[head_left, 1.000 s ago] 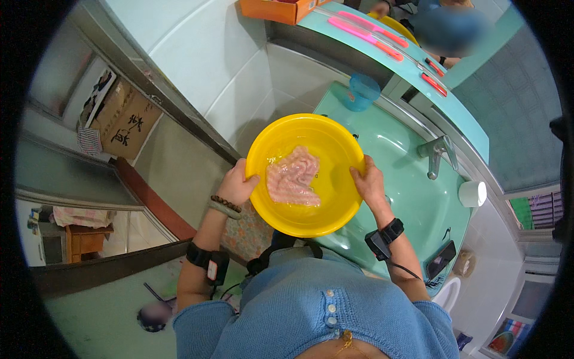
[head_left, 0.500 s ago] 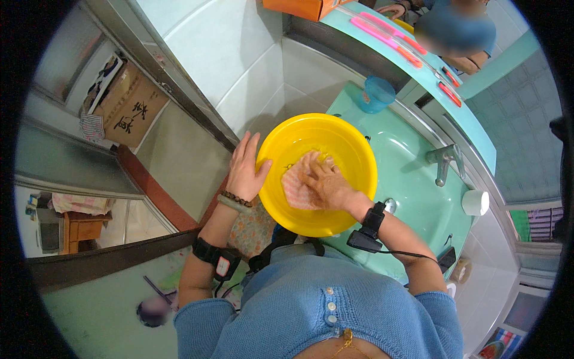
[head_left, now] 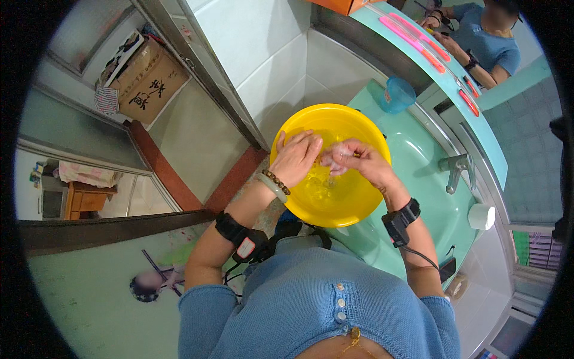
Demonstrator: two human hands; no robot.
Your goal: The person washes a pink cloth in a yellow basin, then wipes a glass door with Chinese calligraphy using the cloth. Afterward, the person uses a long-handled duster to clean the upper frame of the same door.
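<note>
A yellow basin (head_left: 335,220) with water in it stands at the near left of the green sink counter. Bunched in the fingers of my right hand (head_left: 372,166) is a wet pink-and-white cloth (head_left: 341,157), lifted over the water. The right fingers are closed round it, and part of the cloth is hidden by them. My left hand (head_left: 292,158) is over the basin's left side, close to the cloth. Its fingers stretch out and hold nothing that I can see.
Right of the basin is the green sink (head_left: 412,179) with a metal faucet (head_left: 458,169). A blue cup (head_left: 397,96) stands behind, a white cup (head_left: 481,216) at the right. Pink and orange items (head_left: 412,39) lie on the shelf below the mirror. A door frame (head_left: 209,78) rises at the left.
My right hand has lifted the cloth off the basin's bottom and bunched it up. My left hand has moved from the basin's left rim in over the water. The view has shifted slightly.
</note>
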